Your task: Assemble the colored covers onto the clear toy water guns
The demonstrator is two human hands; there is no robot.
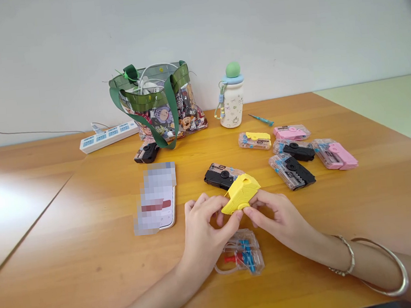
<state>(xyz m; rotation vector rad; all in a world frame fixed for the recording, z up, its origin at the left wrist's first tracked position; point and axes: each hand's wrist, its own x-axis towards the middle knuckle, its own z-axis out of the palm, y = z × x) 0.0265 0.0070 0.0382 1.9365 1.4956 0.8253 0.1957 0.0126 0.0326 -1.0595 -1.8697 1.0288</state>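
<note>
A wooden tabletop meets a pale wall along its far edge. Close to the near edge, around the middle, two bare hands hold a yellow casing above the surface. The left hand pinches its left side between thumb and fingers; the right hand grips its right side the same way, both thumbs close together at the bottom. Beneath the hands, towards the near edge, lies a clear toy body with blue and red parts. A black-and-clear toy lies just beyond the casing, and a phone lies left of the left hand. Towards the right edge sit two black toys, two pink toys and a yellow-topped toy. Along the far edge stand a power strip, a green-handled bag and a white bottle.
</note>
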